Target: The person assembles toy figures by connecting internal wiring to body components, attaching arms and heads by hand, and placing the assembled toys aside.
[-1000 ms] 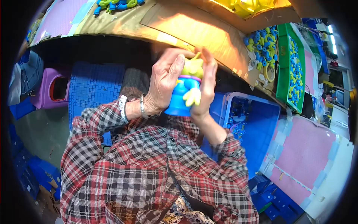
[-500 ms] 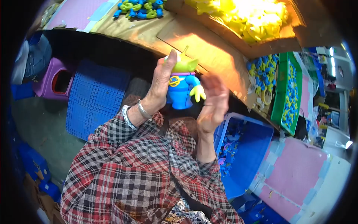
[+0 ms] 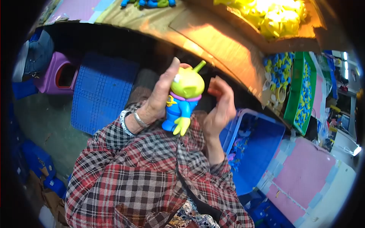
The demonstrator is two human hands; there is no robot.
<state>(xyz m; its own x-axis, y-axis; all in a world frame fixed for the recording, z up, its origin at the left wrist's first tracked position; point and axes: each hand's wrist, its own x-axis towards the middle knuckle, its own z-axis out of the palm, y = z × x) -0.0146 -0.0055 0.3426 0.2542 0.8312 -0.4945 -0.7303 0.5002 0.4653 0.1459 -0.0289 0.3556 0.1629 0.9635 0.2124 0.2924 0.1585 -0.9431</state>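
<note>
A toy figure (image 3: 182, 102) with a yellow-green head, a blue body and a yellow-green hand is in my left hand (image 3: 161, 93). That hand grips it from the left, thumb up beside the head, and its other fingers are mostly behind the toy. The figure is seen from its side, upright and slightly tilted, with an antenna on top. To the right, my right hand (image 3: 221, 108) is apart from the toy, its fingers loosely curved and parted, with nothing in them.
Ahead is a cardboard-covered bench (image 3: 152, 22) with a box of yellow parts (image 3: 279, 22). A green tray (image 3: 294, 95) holds small parts at the right. Below it stands a blue bin (image 3: 254, 152). A blue crate (image 3: 102, 95) and purple stool (image 3: 51, 81) are at the left.
The toy has turned to show its side and sits lower in my left hand. My right hand was against the toy in the oldest frame and is now away from it.
</note>
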